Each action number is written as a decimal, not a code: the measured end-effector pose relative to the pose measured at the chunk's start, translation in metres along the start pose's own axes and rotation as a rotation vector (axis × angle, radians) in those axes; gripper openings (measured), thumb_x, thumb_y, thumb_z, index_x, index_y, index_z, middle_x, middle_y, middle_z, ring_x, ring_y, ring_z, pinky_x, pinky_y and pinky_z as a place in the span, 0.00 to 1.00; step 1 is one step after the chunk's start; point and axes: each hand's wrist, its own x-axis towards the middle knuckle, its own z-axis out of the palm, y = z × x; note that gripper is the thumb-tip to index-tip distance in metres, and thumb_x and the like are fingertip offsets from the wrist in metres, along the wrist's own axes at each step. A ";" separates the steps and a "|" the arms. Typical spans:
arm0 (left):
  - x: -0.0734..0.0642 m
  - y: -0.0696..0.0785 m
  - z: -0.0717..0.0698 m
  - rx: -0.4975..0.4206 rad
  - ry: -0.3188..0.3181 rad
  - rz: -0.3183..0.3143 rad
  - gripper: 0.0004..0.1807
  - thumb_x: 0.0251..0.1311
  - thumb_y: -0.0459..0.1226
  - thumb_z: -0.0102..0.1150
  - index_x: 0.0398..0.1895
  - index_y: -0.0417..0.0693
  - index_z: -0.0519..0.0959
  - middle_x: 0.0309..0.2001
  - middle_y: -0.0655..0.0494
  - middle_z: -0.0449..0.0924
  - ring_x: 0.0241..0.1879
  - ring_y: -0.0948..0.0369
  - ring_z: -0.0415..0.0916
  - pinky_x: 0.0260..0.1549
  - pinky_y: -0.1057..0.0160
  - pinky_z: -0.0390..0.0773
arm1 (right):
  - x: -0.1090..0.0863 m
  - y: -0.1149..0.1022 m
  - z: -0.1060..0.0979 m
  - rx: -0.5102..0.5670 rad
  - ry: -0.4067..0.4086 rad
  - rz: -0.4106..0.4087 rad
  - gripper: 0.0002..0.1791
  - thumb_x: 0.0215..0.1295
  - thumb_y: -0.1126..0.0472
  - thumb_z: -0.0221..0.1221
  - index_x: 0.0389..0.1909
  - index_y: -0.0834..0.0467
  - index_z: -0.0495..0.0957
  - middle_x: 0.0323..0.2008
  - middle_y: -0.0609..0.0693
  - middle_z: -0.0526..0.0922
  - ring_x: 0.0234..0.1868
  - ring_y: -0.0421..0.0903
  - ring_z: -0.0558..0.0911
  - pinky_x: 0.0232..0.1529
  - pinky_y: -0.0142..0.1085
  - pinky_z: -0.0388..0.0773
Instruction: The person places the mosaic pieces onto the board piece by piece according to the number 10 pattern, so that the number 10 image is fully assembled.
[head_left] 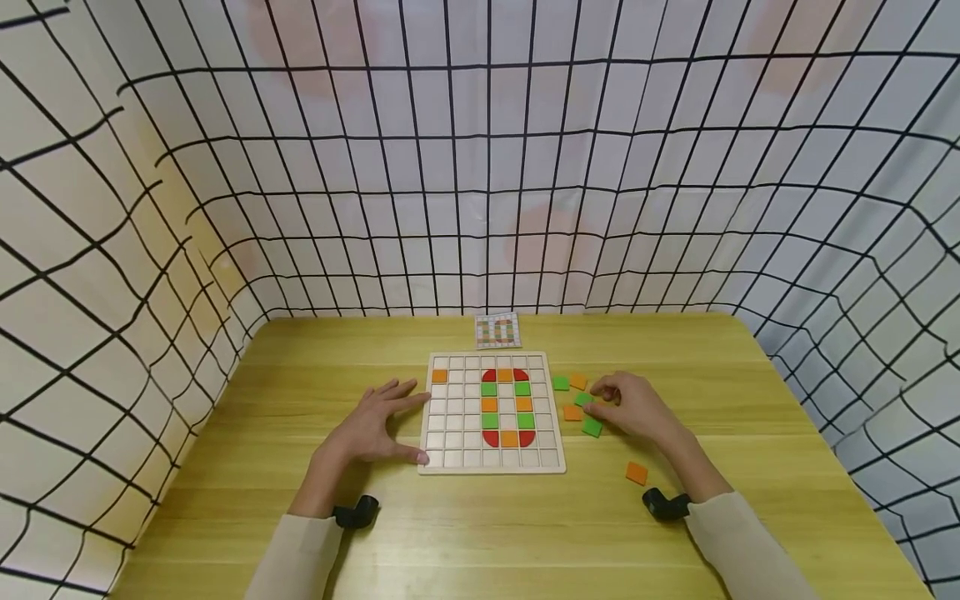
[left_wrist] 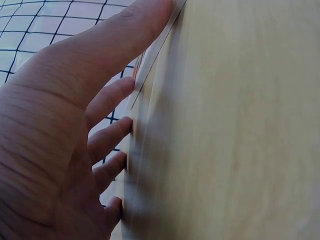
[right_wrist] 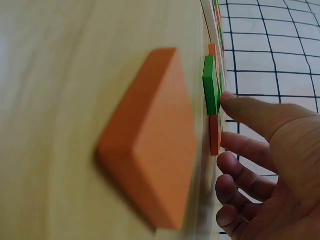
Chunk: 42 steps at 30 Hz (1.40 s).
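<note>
The white grid board [head_left: 457, 450] lies on the table. Red corner pieces, orange squares and green squares form a closed ring on its right part, and an orange square [head_left: 439, 376] sits near its upper left. My left hand [head_left: 375, 425] rests beside the board with fingers spread, thumb and fingertips at its left edge; the left wrist view shows the thumb [left_wrist: 125, 35] along that edge. To the right of the board, my right hand [head_left: 633, 407] pinches a green square tile [head_left: 582, 399] between thumb and index finger, among several loose tiles. Its other fingers are bent.
Around the right hand lie green tiles [head_left: 592, 427] and orange tiles [head_left: 572, 412]. A lone orange tile [head_left: 636, 473] lies nearer the front, large in the right wrist view. Behind the board is a small pattern card [head_left: 497, 331]. A black-lined white curtain [head_left: 465, 167] encloses the table.
</note>
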 end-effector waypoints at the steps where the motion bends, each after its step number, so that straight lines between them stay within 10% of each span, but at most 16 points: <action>1: 0.000 0.000 0.000 0.001 -0.001 0.000 0.57 0.41 0.67 0.77 0.76 0.61 0.69 0.81 0.46 0.56 0.81 0.38 0.47 0.76 0.28 0.43 | 0.000 0.001 0.000 -0.002 -0.001 -0.005 0.20 0.64 0.50 0.71 0.49 0.59 0.86 0.37 0.50 0.81 0.37 0.45 0.75 0.40 0.39 0.75; 24: 0.000 0.001 -0.001 -0.010 0.000 -0.004 0.56 0.41 0.67 0.77 0.76 0.62 0.69 0.81 0.47 0.56 0.81 0.39 0.47 0.76 0.28 0.42 | 0.010 -0.010 -0.001 0.017 0.017 -0.046 0.18 0.66 0.54 0.69 0.51 0.61 0.85 0.37 0.48 0.84 0.35 0.44 0.75 0.37 0.36 0.75; 42: 0.000 -0.001 0.002 -0.004 -0.005 -0.005 0.57 0.40 0.69 0.76 0.77 0.62 0.68 0.82 0.47 0.55 0.81 0.39 0.47 0.76 0.28 0.43 | 0.053 -0.081 0.021 0.116 -0.010 -0.115 0.15 0.67 0.55 0.69 0.50 0.58 0.86 0.36 0.49 0.81 0.37 0.47 0.73 0.38 0.38 0.72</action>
